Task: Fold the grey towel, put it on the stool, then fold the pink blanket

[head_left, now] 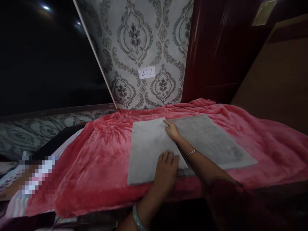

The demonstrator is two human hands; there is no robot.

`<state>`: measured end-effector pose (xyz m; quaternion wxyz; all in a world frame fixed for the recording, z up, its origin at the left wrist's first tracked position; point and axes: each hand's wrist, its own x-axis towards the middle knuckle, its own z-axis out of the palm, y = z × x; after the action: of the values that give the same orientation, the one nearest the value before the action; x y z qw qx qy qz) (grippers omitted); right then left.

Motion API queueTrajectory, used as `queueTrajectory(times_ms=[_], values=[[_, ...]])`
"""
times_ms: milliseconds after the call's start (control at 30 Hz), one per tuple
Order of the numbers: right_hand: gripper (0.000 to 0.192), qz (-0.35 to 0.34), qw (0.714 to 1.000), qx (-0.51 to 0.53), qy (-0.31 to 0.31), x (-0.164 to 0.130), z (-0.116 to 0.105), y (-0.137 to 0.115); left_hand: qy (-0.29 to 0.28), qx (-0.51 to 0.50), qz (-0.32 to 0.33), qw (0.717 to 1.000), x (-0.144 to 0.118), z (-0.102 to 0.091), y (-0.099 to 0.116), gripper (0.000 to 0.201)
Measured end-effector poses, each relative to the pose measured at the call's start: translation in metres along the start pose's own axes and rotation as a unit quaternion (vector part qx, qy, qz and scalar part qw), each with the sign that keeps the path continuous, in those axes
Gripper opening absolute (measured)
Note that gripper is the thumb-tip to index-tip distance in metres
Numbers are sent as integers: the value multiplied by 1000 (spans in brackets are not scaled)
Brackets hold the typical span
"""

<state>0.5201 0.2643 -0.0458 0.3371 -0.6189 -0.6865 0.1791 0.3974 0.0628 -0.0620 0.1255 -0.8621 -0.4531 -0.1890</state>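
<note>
1. One pixelated patch (38, 176) is covering whatever is lying by the left end of the pink blanket (96, 166). The blanket is hiding the surface beneath, so I cannot tell what is carrying it.

2. Around the blanket's middle, close to its near edge, a pale layer (144, 144) is lying over the left part of the grey cloth (207, 141). Whether these are forming one folded piece or two is hard to make out.

3. The left hand (167, 166) is resting palm down near the layer's near right corner, fingers slightly bent and not visibly closing on anything. The picture's lower border is cutting off its forearm, where a pale bangle (138, 218) is showing.

4. The right hand (171, 131) is touching the layer's far right corner, index finger stretching out, other fingers curling. Its underside is facing away; I cannot tell whether this grip is pinching the corner. Both hands seem to be straightening and pressing the layer's edge; the next move probably calls for anchoring both corners while smoothing.

5. The cloth's right part is lying flat, pointing towards the blanket's right end; the right forearm and dark sleeve (231, 199) are hiding some of its near edge.
</note>
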Motion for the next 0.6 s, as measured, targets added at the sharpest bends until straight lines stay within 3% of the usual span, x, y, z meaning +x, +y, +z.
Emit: queueTrajectory(times_ms=[300, 600], values=[[58, -1, 999, -40, -6, -11, -6, 10, -31, 58, 19, 998, -5, 22, 17, 42], [61, -32, 999, -15, -11, -14, -9, 15, -75, 1, 34, 997, 0, 7, 15, 48]])
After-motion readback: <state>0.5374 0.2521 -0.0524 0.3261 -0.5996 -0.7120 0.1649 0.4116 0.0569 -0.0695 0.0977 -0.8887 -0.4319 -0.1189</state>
